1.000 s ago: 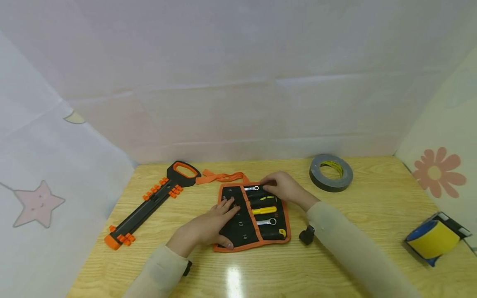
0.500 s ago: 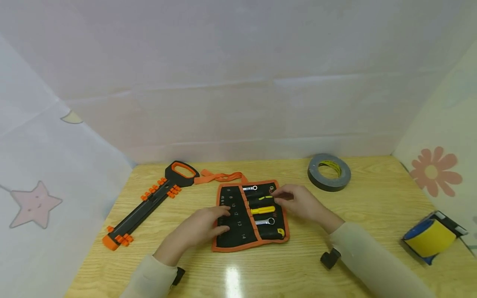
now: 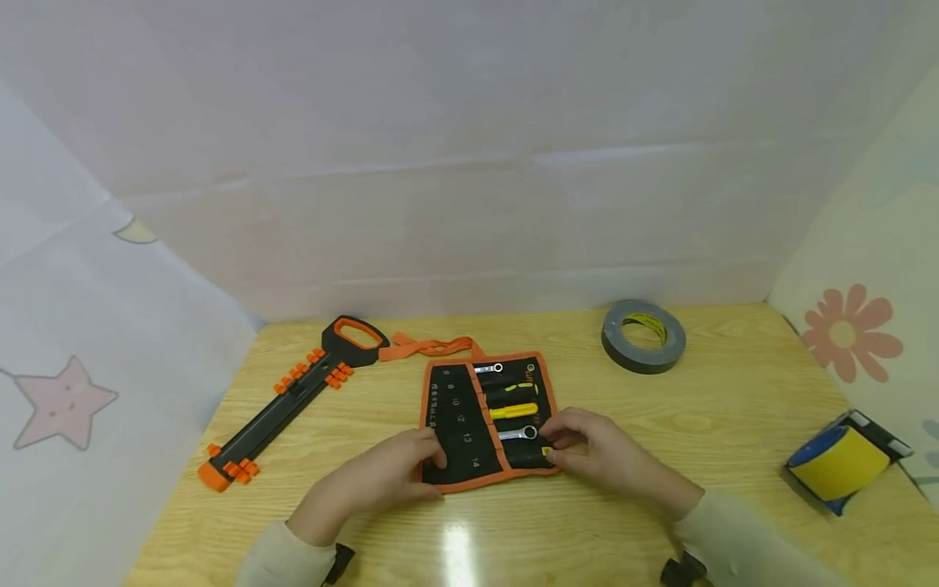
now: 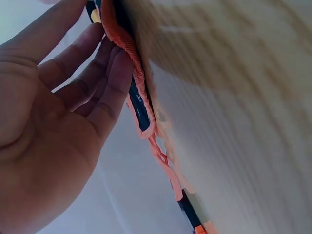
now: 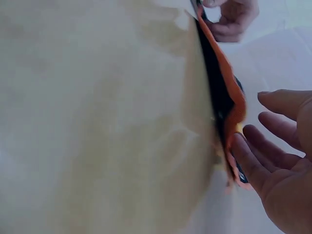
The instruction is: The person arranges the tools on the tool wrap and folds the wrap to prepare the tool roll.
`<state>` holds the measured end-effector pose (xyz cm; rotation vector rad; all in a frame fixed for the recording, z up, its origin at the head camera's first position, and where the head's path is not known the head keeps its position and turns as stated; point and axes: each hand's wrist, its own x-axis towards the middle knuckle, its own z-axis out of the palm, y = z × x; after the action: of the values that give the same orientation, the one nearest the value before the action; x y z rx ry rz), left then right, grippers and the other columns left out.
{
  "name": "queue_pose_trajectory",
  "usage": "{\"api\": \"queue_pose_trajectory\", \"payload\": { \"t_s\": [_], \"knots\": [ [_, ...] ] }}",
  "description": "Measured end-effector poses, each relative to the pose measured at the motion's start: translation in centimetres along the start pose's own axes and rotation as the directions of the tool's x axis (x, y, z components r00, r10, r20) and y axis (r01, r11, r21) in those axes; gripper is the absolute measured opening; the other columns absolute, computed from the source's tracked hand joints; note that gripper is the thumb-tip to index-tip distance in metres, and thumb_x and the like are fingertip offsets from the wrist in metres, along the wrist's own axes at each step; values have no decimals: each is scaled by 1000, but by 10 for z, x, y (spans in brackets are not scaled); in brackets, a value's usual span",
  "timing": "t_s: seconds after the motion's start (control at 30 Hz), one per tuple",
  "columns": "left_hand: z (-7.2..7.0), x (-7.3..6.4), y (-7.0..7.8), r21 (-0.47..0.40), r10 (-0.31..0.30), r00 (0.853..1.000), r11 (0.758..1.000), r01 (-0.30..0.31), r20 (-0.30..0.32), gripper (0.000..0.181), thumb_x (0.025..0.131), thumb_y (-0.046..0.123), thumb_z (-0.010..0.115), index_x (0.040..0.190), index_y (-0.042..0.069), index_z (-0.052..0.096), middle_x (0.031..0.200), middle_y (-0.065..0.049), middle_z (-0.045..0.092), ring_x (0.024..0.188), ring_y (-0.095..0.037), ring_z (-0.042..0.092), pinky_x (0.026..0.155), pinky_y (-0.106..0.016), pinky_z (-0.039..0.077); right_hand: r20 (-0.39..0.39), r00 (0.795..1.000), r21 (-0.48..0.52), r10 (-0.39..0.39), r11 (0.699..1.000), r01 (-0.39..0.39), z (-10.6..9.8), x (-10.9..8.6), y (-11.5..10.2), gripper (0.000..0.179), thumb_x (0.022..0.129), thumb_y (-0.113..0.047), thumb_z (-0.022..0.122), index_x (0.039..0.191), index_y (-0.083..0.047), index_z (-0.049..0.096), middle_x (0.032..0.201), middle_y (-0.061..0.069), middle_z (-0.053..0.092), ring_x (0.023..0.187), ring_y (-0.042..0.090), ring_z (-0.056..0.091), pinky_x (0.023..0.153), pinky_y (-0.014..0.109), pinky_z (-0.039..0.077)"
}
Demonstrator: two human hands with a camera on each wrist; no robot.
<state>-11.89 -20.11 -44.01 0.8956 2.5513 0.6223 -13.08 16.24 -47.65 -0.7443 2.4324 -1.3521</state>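
A black tool pouch [image 3: 464,436] with orange trim lies unrolled on the wooden table, its left flap printed with size numbers. Its pockets hold two combination wrenches [image 3: 522,433], a yellow handle [image 3: 513,411] and black-and-yellow handles [image 3: 521,389]. At the pouch's lower left corner is my left hand [image 3: 385,473], fingers loosely bent over the flap and thumb by the front edge. The left wrist view shows these fingertips against the orange trim [image 4: 139,73]. My right hand [image 3: 609,452] touches the pouch's lower right side, thumb and fingers apart, beside a yellow-tipped handle [image 3: 547,451].
An orange strap [image 3: 433,346] trails from the pouch's back edge toward a black rack [image 3: 282,408] with orange clips and a looped handle. Grey tape [image 3: 644,338] lies at the back right. A blue-and-yellow roll [image 3: 839,463] sits near the right edge. Cloth walls surround the table.
My right hand has slid down the pouch's right side from its top corner to its lower corner. My left hand has drawn back off the flap's middle to the lower left corner.
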Motion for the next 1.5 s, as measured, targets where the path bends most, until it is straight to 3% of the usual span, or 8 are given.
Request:
{"api": "queue_pose_trajectory", "payload": {
  "t_s": [0.17,0.43,0.73,0.87,1.03,1.1,1.33,1.5],
  "knots": [
    [2,-2,3,64,24,1000,998,-25,17,28,91,20,89,113,16,72,115,8,61,104,-9,56,93,-32,57,34,999,-59,15,998,-13,9,-5,0,34,96,-27,85,125,-13,73,133,6,69,109,12,68,96,28,60],
    [1,2,0,35,49,997,998,-47,-60,10,101,10,74,97,18,70,96,10,64,84,-1,54,75,-25,54,51,999,-184,-9,983,18,11,-8,-3,42,94,-26,87,132,-15,72,134,3,67,105,8,59,93,30,54],
    [-1,5,-4,-97,-53,996,994,46,-71,8,104,11,69,97,15,69,87,9,64,75,-4,52,67,-25,47,0,1000,-239,-5,971,5,11,-3,-3,27,101,-25,78,126,-13,75,112,-5,72,91,4,59,79,25,53],
    [-2,7,-7,-134,-70,994,989,58,-85,7,106,12,67,100,15,67,88,8,63,73,-5,51,65,-25,46,-11,1000,-272,-3,962,0,10,-2,-5,23,104,-25,75,124,-15,77,114,-4,74,94,4,61,83,29,56],
    [-2,9,-6,-175,-102,989,981,82,-111,5,109,15,63,106,11,65,89,5,64,74,-7,52,64,-25,46,-40,999,-342,-24,940,9,8,-2,-9,21,106,-23,70,124,-14,78,120,1,77,108,18,70,96,44,60],
    [-2,10,-5,-181,-129,984,978,106,-125,8,110,16,62,106,9,65,87,4,63,71,-8,51,62,-24,45,-50,998,-356,-33,934,13,8,-1,-9,20,107,-22,69,123,-15,78,121,1,77,112,21,71,99,47,59],
    [-1,19,0,-169,-212,962,968,183,-170,8,109,13,65,107,6,66,81,4,61,64,-9,48,58,-23,40,-81,993,-372,-89,927,52,8,3,-7,19,110,-24,65,117,-15,81,112,-6,75,101,12,62,89,37,56],
    [-1,23,0,-167,-263,944,958,231,-202,6,106,12,70,103,7,68,84,3,64,68,-12,51,60,-24,42,-62,996,-363,-62,931,35,5,7,-9,22,109,-26,68,123,-13,78,103,-9,68,93,7,56,81,31,51]
  ]
}}
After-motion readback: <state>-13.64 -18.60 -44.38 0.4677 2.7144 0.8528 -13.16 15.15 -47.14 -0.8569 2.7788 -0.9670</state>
